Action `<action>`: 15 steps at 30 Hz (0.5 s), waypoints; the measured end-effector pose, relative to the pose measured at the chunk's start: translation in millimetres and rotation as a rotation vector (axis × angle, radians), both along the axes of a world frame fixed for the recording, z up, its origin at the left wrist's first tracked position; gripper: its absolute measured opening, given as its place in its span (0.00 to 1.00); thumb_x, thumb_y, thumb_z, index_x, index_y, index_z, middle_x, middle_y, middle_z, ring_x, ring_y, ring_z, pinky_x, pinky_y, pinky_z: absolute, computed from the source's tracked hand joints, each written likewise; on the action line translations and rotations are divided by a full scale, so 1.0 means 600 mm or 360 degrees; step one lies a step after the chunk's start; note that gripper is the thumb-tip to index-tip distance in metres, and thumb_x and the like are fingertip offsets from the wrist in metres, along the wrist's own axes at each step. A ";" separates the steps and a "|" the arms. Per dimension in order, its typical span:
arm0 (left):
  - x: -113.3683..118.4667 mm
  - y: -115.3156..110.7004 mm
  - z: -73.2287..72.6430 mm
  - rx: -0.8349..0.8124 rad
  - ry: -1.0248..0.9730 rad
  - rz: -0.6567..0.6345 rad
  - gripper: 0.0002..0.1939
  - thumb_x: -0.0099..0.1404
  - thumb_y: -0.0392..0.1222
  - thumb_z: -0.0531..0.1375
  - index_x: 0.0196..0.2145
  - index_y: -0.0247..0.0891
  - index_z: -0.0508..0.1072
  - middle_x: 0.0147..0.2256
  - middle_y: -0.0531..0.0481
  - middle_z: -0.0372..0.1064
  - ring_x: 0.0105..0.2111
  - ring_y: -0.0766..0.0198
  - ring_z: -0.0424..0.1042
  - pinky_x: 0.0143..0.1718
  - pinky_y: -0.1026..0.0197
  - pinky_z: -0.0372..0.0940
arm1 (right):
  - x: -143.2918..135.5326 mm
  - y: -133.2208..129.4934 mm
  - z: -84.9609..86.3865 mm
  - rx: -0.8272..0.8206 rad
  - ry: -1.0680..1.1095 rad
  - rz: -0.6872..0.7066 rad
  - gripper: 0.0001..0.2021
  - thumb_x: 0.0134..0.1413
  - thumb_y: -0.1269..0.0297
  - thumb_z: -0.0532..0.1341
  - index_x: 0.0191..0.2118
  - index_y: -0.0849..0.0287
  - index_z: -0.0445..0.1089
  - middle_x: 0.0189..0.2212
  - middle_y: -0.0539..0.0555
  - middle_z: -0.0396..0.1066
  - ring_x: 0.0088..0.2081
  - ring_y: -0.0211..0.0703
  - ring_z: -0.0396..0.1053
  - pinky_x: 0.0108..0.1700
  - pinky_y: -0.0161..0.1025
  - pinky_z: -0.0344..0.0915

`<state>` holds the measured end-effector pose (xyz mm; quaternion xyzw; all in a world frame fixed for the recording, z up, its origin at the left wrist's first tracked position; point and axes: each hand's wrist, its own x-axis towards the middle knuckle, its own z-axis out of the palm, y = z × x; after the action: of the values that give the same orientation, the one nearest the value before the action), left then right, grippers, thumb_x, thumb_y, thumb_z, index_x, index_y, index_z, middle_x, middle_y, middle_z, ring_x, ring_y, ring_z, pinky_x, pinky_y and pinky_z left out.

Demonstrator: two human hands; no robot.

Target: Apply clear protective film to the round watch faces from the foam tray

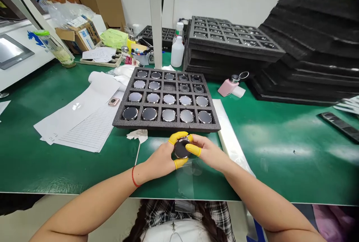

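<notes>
My left hand (161, 159) is closed around a round watch (179, 150), gripping it by its rim, with the fingers at the far side and the thumb at the near side. My right hand (211, 154) is also gripping this watch: its thumb lies on the dark face, and another finger is at the far edge. I wear yellow finger covers (180, 163) on both hands, and a red string (134, 176) goes around my left wrist.

Just beyond my hands there is a black foam tray (165, 127), with more round watches sitting in its square compartments. To the left of my left hand, near it, a thin stick (137, 153) lies by a small piece of white paper (138, 135). Farther to the left are sheets of paper (81, 122), and a small square watch (113, 101) rests at their edge.

To the right of my right hand, a long white bar (231, 141) lies behind my forearm. Beyond it stands a pink bottle (227, 87). Well apart from my hands, past the tray, are a white bottle (177, 53) and a stack of black foam (218, 62).
</notes>
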<state>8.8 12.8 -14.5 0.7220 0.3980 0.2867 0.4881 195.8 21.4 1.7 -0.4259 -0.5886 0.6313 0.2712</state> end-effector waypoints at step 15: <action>-0.029 0.058 -0.013 0.0225 -0.0406 0.0718 0.39 0.62 0.37 0.58 0.65 0.41 0.42 0.33 0.54 0.69 0.30 0.69 0.70 0.38 0.62 0.68 | -0.075 0.291 0.086 0.0851 -0.0876 -0.0628 0.16 0.57 0.68 0.54 0.50 0.66 0.64 0.34 0.54 0.67 0.34 0.40 0.63 0.39 0.37 0.61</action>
<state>-8.4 47.6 -22.1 0.6053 0.4631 0.5039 0.4065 150.6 196.2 53.3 -0.5974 -0.6893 0.2554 0.3205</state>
